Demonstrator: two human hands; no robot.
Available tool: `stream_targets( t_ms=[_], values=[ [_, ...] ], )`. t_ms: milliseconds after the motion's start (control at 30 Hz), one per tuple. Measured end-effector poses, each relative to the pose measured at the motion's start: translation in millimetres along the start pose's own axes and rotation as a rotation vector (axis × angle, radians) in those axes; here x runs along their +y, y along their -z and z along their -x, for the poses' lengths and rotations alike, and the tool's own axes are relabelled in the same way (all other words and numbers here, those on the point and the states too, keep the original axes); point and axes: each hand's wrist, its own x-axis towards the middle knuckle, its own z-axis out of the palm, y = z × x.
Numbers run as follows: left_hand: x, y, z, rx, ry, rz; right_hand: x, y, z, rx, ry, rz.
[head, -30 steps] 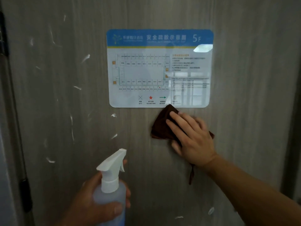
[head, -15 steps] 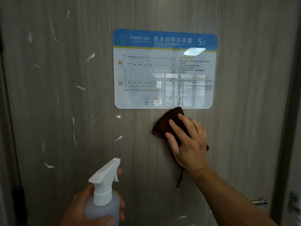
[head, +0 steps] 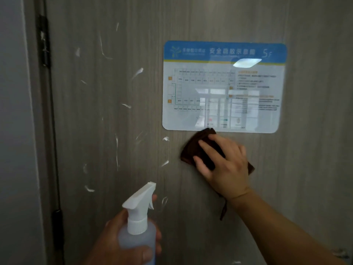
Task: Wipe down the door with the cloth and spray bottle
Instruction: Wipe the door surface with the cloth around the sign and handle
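Note:
The grey wood-grain door [head: 191,25] fills the view and carries several white smears on its left half. My right hand [head: 225,161] lies flat with straight fingers on a dark brown cloth [head: 193,150], pressing it against the door just under the sign. My left hand [head: 118,240] grips a translucent spray bottle [head: 136,238] with a white trigger head, low in the view, its nozzle pointing at the door.
A blue and white evacuation plan sign [head: 223,87] is stuck on the door above the cloth. Dark hinges [head: 44,41] and the door frame run down the left, beside a pale wall [head: 13,131].
The view has swung left, so the sign and my hands now sit further right and the hinges show. My right hand keeps pressing the cloth under the sign.

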Motion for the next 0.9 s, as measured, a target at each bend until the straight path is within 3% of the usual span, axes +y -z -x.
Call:
stream_targets(
  t_ms=[67,233,500,733,900],
  values=[
    [-4.9,5.9,-5.2,-0.002,-0.030,-0.013,-14.7,-5.6,17.7,-0.028,0.009,-0.034],
    [13.1,1.6,-4.1,-0.071,-0.041,-0.001,-31.7,-3.3,80.5,-0.205,0.317,-0.096],
    [43.2,-9.8,-39.6,-0.021,-0.088,0.074,-21.9,-15.7,-14.1,0.023,0.046,-0.035],
    [37.3,-3.5,-40.2,0.016,-0.060,0.060,-35.2,-7.2,60.4,-0.097,0.128,-0.055],
    [39.2,6.0,-32.6,0.049,-0.087,0.082,-42.0,-19.1,-0.1,-0.041,0.106,-0.060]
  ],
)
